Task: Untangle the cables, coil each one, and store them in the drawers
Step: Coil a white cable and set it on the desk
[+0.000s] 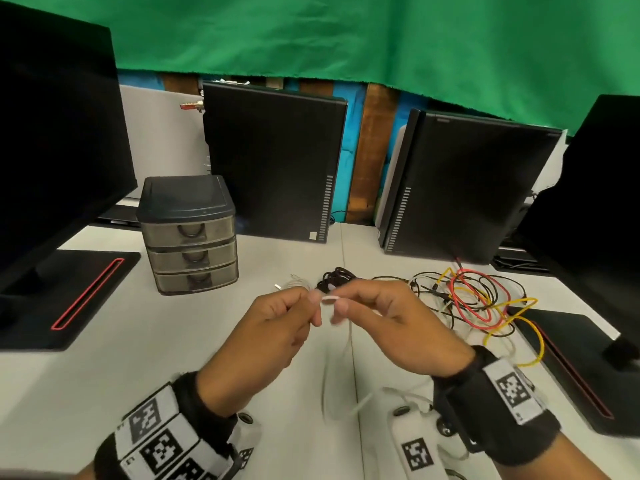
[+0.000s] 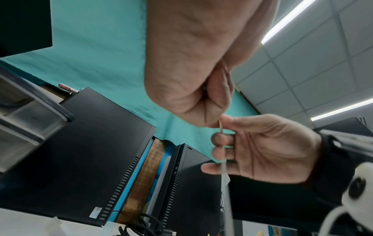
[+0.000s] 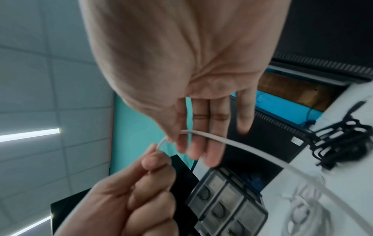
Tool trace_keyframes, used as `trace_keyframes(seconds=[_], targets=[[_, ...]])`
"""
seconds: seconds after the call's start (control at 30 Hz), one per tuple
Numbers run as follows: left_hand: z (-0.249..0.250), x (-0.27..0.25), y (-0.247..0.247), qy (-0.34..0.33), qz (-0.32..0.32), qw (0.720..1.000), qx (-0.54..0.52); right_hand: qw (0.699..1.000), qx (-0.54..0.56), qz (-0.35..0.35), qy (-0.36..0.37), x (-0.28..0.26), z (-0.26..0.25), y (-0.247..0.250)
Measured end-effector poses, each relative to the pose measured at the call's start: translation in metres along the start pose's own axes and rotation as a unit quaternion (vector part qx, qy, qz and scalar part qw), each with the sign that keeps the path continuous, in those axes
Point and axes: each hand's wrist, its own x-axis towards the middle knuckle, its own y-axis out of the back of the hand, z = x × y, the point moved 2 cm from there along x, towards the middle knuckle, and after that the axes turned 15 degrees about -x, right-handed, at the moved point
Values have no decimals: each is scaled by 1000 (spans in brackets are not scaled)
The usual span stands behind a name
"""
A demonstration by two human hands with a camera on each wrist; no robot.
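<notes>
Both hands are raised over the table's middle and hold one thin white cable (image 1: 330,298) between them. My left hand (image 1: 304,311) has its fingers curled and pinches the cable's bend. My right hand (image 1: 346,308) pinches it with thumb against fingers (image 3: 215,143); the white cable (image 3: 242,146) runs off across them. The slack (image 1: 348,355) hangs blurred toward me. In the left wrist view the cable (image 2: 221,127) passes between the two hands. A coiled black cable (image 1: 334,277) lies just beyond. A red, yellow and black tangle (image 1: 478,301) lies to the right.
A dark three-drawer unit (image 1: 192,237), drawers closed, stands at the back left of the table (image 1: 173,358). Another white cable (image 1: 294,282) lies near it. Two black computer cases (image 1: 273,161) stand behind. Monitor bases (image 1: 69,299) flank both sides.
</notes>
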Motion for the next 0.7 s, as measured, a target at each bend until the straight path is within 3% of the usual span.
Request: trace_keyframes(seconds=[0.13, 0.23, 0.33, 0.4, 0.47, 0.57, 0.63, 0.7], targets=[[13, 0, 8, 15, 19, 995, -101, 990, 124, 20, -67, 3, 18, -7], [28, -3, 11, -14, 3, 976, -217, 990, 41, 38, -129, -2, 35, -13], [30, -2, 10, -52, -18, 961, -272, 996, -21, -55, -71, -14, 23, -40], [23, 2, 10, -86, -34, 973, -212, 993, -45, -103, -19, -22, 1, -52], [14, 6, 13, -148, -30, 987, -51, 987, -108, -110, 36, -28, -17, -52], [0, 5, 18, -209, -51, 953, 211, 965, -237, -52, 104, -32, -32, -34], [-5, 3, 18, -188, -92, 930, 301, 955, -279, -4, 102, -32, -32, -15], [-6, 1, 13, -108, -141, 952, 250, 956, -273, 55, 94, -30, -28, 6]])
